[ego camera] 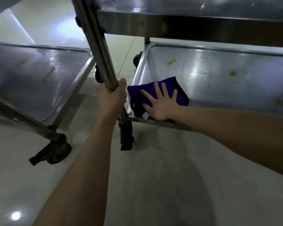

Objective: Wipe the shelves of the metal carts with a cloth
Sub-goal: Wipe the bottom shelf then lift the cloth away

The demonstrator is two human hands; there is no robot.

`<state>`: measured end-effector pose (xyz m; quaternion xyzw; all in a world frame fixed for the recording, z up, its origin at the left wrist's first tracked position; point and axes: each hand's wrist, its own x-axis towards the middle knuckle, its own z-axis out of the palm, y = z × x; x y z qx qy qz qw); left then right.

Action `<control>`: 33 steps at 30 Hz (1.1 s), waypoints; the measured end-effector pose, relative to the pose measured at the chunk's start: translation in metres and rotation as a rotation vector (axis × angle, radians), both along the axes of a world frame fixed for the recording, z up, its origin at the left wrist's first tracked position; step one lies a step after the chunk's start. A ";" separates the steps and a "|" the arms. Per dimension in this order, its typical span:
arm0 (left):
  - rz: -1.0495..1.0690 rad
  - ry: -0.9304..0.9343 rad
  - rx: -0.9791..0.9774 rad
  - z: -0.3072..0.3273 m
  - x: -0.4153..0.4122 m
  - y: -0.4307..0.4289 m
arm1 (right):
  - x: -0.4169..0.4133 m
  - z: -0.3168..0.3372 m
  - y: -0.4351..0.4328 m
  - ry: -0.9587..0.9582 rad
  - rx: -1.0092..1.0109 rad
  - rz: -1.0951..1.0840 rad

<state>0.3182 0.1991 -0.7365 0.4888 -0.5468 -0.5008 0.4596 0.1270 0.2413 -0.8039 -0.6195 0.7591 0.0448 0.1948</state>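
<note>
- While the left hand (111, 97) curls its fingers round the upright post (103, 51) of the right-side cart, it probably steadies the wheeled frame so it does not roll under the push of wiping.
- Just beside it, the right hand (158, 103) lies flat with fingers spread wide, pressing down on the purple cloth (180, 93). The open palm spreads the pressure broadly; nothing is gripped in a curl.
- That cloth sits folded in the near left corner of the lower shelf (219, 88), its left edge riding up against the rim next to the post, with a bit of white showing beneath it.
- Farther along the shelf, yellow spots lie well apart from the cloth: one toward the back left (171, 61), one further right (232, 73) and a fainter one near the front right (280, 101). By this, wiping here seems barely begun.
- Above, the upper shelf (186, 25) overhangs, which is likely why the arm reaches in low.
- To the left, the second cart's shelf (31, 82) carries a yellowish smear (51, 70) and droplets, so it looks unwiped too; its wheel (55, 154) rests on the tiled floor (153, 176).
</note>
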 end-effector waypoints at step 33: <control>-0.510 -1.309 -0.440 -0.084 -0.187 0.087 | -0.235 -0.028 0.222 0.049 -0.248 -0.494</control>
